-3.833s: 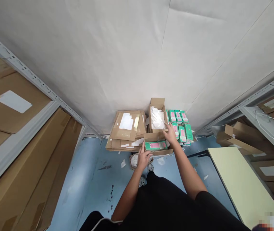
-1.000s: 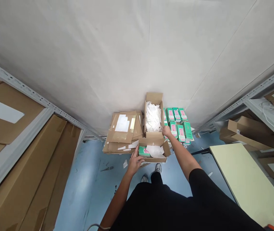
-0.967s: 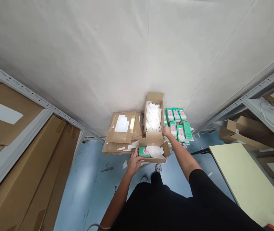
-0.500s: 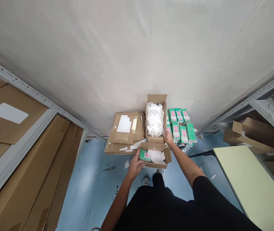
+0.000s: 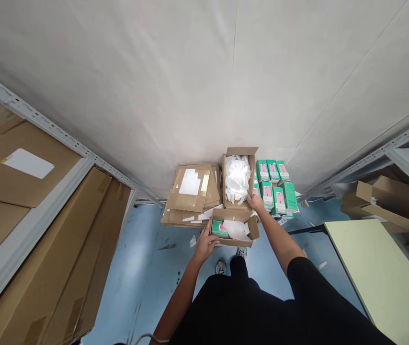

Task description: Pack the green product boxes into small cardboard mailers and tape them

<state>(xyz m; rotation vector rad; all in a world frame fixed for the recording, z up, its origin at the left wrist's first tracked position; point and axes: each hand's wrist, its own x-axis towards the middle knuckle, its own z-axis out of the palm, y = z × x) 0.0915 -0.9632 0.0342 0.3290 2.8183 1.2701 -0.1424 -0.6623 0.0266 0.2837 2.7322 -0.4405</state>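
Closest to me is a small open cardboard box with a green-and-pink carton and a sheet of white paper inside. My left hand is closed on its left side. Just behind it, an open cardboard box full of crumpled white paper has its far flap raised. My right hand grips that box at its near right corner; some of its fingers are hidden. Several green cartons with pink panels stand to the right.
Flattened cardboard sheets are piled on the left against the wall. Shelving with large cartons lines the left side. A pale yellow tabletop and shelves of opened boxes are on the right. Paper scraps lie on the blue floor.
The view has shifted slightly, so most things appear further right. The paper-filled box tilts a little more, its raised flap now to the right. Both hands keep their hold.
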